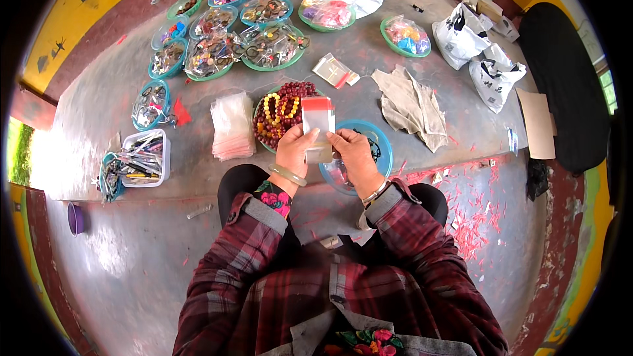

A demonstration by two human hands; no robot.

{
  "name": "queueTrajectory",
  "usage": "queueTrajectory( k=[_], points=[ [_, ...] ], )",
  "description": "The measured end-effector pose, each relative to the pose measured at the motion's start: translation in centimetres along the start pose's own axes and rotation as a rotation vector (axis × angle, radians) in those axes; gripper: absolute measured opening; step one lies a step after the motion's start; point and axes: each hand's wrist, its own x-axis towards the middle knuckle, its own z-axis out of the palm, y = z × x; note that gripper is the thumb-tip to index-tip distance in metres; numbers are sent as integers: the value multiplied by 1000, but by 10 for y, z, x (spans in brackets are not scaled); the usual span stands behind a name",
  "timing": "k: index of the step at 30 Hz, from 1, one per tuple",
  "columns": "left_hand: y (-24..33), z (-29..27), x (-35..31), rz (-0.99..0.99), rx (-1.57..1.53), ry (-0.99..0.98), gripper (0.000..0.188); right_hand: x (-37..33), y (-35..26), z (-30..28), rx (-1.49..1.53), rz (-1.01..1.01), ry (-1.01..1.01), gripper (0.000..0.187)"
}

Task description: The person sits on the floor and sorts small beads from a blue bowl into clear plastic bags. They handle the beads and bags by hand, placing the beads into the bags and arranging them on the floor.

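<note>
A small clear plastic bag (318,118) with a red strip across its top is held upright in front of me. My left hand (295,153) pinches it by the lower left side, and my right hand (358,157) has its thumb and fingers closed at the lower right edge. Behind my left hand, a green bowl holds dark red bead strings (301,89) and a yellow bead string (269,107). Partly covered by my right hand is a blue bowl (387,148) with dark strings and small bagged items. Left of the beads lies a stack of clear bags (232,122).
Several bowls of bagged trinkets (273,46) crowd the back left. A white tub of pens (148,158) stands left. A beige cloth (412,109) lies right, with white plastic bags (461,36) beyond. Red scraps (478,217) litter the floor past the platform edge.
</note>
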Motion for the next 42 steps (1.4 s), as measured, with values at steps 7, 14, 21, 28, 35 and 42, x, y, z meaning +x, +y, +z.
queueTrajectory(
  k=[7, 14, 21, 28, 35, 42],
  points=[
    [-3, -3, 0, 70, 25, 24, 18, -1, -1, 3, -22, -24, -12, 16],
    [4, 5, -2, 89, -85, 44, 16, -2, -3, -1, 167, 5, -29, 24],
    [6, 9, -4, 89, -139, -9, 20, -1, 0, -4, 341, 68, -95, 24],
    [1, 3, -3, 95, -193, 1, 24, -3, -2, -7, 406, 107, -147, 24],
    [1, 0, -5, 24, -194, -52, 29, 0, -5, -6, 617, 156, -165, 27],
    [7, 0, -5, 26, -170, -94, 34, -4, -11, -6, 598, 93, -109, 17]
  ],
)
